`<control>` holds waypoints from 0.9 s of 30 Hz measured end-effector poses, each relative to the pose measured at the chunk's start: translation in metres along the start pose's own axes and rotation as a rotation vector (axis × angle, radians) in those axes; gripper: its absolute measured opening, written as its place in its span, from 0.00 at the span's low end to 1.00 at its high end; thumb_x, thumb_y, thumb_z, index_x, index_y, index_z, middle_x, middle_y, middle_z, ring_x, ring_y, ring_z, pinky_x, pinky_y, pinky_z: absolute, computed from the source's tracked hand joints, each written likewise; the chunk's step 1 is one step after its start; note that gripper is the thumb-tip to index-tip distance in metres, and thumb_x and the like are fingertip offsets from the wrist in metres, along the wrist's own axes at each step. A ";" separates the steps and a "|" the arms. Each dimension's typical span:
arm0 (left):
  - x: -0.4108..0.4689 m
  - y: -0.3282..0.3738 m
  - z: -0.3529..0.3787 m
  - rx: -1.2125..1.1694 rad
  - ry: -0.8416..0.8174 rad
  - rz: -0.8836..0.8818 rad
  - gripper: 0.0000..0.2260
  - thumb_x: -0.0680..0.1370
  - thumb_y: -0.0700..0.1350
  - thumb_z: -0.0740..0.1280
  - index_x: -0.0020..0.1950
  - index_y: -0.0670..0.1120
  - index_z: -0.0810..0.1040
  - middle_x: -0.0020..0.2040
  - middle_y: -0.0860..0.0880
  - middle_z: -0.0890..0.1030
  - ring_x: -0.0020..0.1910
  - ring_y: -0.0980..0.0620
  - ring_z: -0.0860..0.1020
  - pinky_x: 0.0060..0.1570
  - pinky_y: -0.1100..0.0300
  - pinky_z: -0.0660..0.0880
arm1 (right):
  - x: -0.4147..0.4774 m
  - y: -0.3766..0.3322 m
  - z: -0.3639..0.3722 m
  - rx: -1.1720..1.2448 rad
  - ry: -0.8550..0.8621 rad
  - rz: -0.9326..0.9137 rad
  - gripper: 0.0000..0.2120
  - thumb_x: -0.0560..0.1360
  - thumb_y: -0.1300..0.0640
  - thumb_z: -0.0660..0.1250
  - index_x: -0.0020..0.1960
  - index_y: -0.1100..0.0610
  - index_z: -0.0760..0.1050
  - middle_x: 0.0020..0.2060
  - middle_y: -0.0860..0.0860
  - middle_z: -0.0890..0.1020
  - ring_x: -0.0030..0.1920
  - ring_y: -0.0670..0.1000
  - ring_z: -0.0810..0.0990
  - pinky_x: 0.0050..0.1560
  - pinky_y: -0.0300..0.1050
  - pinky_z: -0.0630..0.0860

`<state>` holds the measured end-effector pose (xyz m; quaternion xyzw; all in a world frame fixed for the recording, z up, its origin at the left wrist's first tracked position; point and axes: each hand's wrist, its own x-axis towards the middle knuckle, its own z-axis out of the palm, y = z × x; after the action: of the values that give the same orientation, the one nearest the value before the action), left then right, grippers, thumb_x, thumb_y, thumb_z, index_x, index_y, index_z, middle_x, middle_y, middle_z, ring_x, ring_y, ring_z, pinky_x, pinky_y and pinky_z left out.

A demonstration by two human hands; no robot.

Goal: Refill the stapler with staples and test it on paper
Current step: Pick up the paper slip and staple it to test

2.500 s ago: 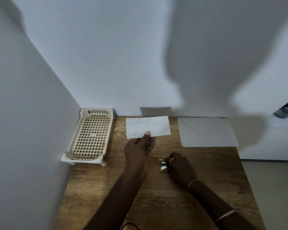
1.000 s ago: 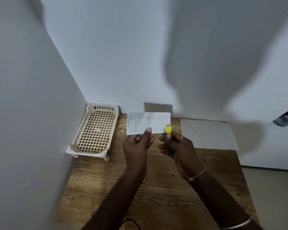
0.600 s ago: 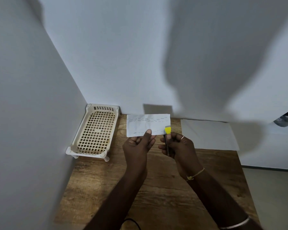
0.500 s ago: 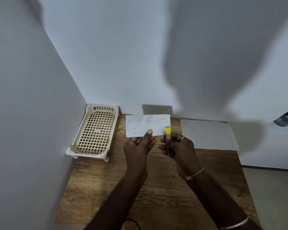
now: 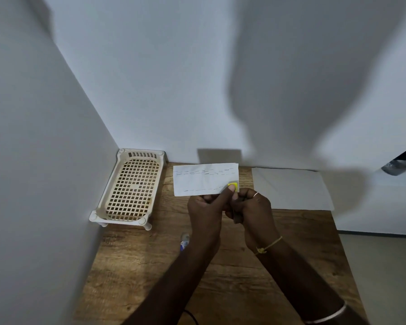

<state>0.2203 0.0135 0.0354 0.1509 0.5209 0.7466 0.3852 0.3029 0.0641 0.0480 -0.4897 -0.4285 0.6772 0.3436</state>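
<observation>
I hold a folded white paper [image 5: 204, 178] upright above the desk; rows of staples run along its top and bottom edges. My left hand [image 5: 205, 208] grips its lower edge, and the thumb presses on the yellow tip of the small stapler [image 5: 234, 185]. My right hand [image 5: 252, 207] is closed around the stapler's dark body, which is mostly hidden by the fingers. The stapler's head sits at the paper's lower right corner. Both hands touch each other.
A cream perforated plastic tray [image 5: 133, 187] stands in the back left corner against the walls. A flat white sheet [image 5: 291, 188] lies at the back right of the wooden desk [image 5: 220, 273]. A small blue-and-white object [image 5: 184, 240] lies left of my left forearm.
My right hand picked the stapler up from the desk and brought it to the paper's lower right corner. My left thumb has now shifted right onto the yellow tip.
</observation>
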 end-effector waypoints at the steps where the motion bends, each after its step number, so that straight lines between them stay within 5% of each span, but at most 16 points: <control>1: 0.000 0.001 0.001 -0.002 -0.004 0.008 0.07 0.73 0.40 0.79 0.49 0.42 0.87 0.46 0.39 0.88 0.46 0.42 0.87 0.44 0.51 0.83 | 0.000 0.000 0.000 0.008 0.015 -0.004 0.02 0.76 0.68 0.69 0.46 0.66 0.80 0.26 0.53 0.81 0.24 0.46 0.78 0.30 0.43 0.74; 4: 0.002 0.001 0.003 -0.007 -0.010 0.025 0.09 0.73 0.39 0.78 0.53 0.42 0.87 0.49 0.41 0.88 0.49 0.42 0.87 0.46 0.50 0.83 | 0.000 0.000 -0.002 0.021 0.042 -0.010 0.03 0.75 0.68 0.70 0.48 0.68 0.81 0.27 0.56 0.80 0.24 0.47 0.78 0.33 0.47 0.73; 8: 0.005 0.000 0.002 -0.006 0.001 0.026 0.10 0.73 0.41 0.79 0.53 0.41 0.86 0.49 0.40 0.88 0.49 0.42 0.87 0.45 0.51 0.83 | -0.002 -0.002 -0.002 0.012 -0.008 -0.028 0.07 0.78 0.63 0.69 0.52 0.67 0.80 0.35 0.60 0.83 0.28 0.47 0.81 0.28 0.39 0.73; 14: 0.010 -0.002 -0.005 -0.030 0.008 -0.040 0.15 0.78 0.45 0.75 0.61 0.39 0.83 0.53 0.39 0.87 0.52 0.38 0.87 0.47 0.49 0.84 | -0.005 0.004 -0.009 0.060 -0.153 -0.022 0.11 0.79 0.57 0.68 0.59 0.61 0.79 0.52 0.59 0.86 0.48 0.55 0.85 0.45 0.46 0.82; 19: 0.004 -0.006 -0.003 -0.071 0.060 -0.055 0.14 0.75 0.42 0.77 0.61 0.43 0.85 0.54 0.42 0.87 0.54 0.42 0.87 0.49 0.50 0.84 | -0.003 0.013 -0.015 -0.007 -0.110 -0.119 0.17 0.72 0.63 0.76 0.58 0.61 0.77 0.48 0.57 0.87 0.51 0.58 0.86 0.44 0.48 0.83; 22: 0.003 -0.008 -0.001 -0.146 0.119 -0.076 0.17 0.75 0.40 0.77 0.63 0.43 0.83 0.57 0.44 0.87 0.56 0.44 0.86 0.51 0.51 0.84 | -0.002 0.019 -0.019 -0.166 0.013 -0.233 0.15 0.71 0.58 0.79 0.53 0.59 0.76 0.44 0.55 0.87 0.47 0.55 0.87 0.47 0.52 0.83; 27: 0.007 -0.008 0.001 -0.222 0.174 -0.137 0.17 0.76 0.39 0.76 0.64 0.43 0.82 0.57 0.45 0.87 0.57 0.45 0.86 0.51 0.54 0.84 | -0.005 0.030 -0.024 -0.400 0.102 -0.391 0.10 0.71 0.51 0.78 0.47 0.49 0.77 0.41 0.45 0.85 0.42 0.43 0.85 0.40 0.37 0.80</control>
<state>0.2200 0.0205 0.0275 0.0062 0.4756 0.7819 0.4030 0.3258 0.0534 0.0187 -0.4890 -0.6220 0.4747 0.3855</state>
